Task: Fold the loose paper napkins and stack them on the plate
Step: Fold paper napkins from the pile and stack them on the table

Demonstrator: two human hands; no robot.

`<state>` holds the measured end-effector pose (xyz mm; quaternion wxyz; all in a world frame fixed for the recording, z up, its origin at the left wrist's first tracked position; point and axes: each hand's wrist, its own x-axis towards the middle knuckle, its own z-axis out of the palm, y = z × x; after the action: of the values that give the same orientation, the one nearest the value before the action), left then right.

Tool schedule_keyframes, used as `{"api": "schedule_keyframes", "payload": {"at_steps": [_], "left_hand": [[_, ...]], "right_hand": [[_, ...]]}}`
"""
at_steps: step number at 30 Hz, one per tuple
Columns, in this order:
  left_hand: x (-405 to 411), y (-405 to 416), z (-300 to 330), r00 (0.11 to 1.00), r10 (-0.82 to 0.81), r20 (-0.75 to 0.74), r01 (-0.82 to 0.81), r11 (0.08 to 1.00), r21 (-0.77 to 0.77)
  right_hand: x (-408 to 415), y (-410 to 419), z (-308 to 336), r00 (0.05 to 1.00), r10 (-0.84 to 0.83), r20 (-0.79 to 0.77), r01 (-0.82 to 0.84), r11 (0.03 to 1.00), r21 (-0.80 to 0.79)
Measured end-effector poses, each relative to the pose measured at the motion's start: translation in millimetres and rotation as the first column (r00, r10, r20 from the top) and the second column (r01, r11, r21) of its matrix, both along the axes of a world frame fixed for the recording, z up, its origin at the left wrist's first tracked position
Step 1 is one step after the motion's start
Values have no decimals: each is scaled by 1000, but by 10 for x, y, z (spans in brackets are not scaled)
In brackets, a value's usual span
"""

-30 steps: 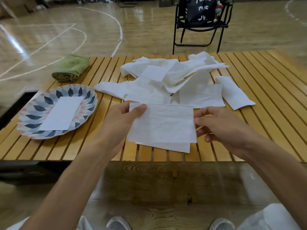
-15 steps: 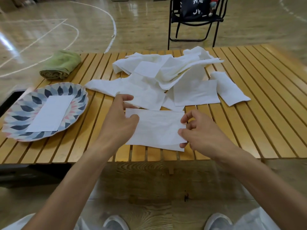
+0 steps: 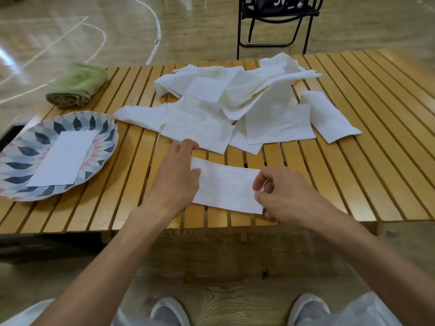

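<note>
Folded napkin [image 3: 226,185] lying lower centre on slatted table [image 3: 353,161]; left hand [image 3: 175,182] pressing its left end, fingers fairly straight; right hand [image 3: 286,196] pinching right edge. Risk: thin paper springing open or tearing when lifting toward plate [image 3: 21,149], far left, one folded piece [image 3: 63,158] sitting there already; loose pile [image 3: 230,102] waiting upper centre

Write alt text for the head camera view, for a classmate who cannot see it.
Two hands, left hand and right hand, hold a folded napkin flat on a slatted wooden table. Beyond it lies a pile of loose napkins; a patterned plate at left holds one folded napkin.
</note>
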<state>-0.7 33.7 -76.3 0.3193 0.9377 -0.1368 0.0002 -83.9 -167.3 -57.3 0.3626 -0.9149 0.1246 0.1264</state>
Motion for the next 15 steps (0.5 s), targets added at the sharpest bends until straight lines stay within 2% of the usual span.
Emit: {"api": "schedule_keyframes", "payload": {"at_steps": [6, 15], "left_hand": [[7, -17, -56, 1000, -10, 23, 7, 993, 119], [-19, -12, -23, 995, 8, -95, 2, 994, 108]], "right_hand": [[8, -5, -54, 1000, 14, 25, -11, 993, -121], [40, -80, -7, 999, -24, 43, 31, 982, -186]]}}
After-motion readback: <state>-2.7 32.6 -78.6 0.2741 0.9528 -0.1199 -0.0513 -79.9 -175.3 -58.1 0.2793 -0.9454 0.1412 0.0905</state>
